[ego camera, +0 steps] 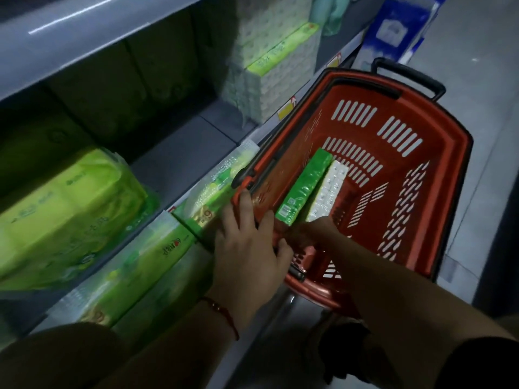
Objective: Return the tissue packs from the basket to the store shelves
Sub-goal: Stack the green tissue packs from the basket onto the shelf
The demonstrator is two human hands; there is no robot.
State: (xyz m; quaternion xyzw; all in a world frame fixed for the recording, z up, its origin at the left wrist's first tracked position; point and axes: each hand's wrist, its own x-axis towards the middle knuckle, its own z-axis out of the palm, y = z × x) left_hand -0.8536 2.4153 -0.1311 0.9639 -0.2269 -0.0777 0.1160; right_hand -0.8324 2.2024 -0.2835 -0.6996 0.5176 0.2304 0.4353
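- Grey store shelves [179,161] run beside our left hand [247,242], already stocked with green tissue packs; the red basket [449,153] sits on the floor under our right hand [311,231].
- Left hand: spread flat, fingers resting on the near basket rim, grasping nothing.
- Right hand: reaching down inside the basket at the near ends of a green tissue pack [304,186] and a white tissue pack [328,192]; we cannot tell whether it has closed on either.
- Step in hand, as we judge it: picking the next pack out.
- Next move calls for a firm grasp, a lift clear of the rim, then a carry across to the shelf gap beyond the left hand.
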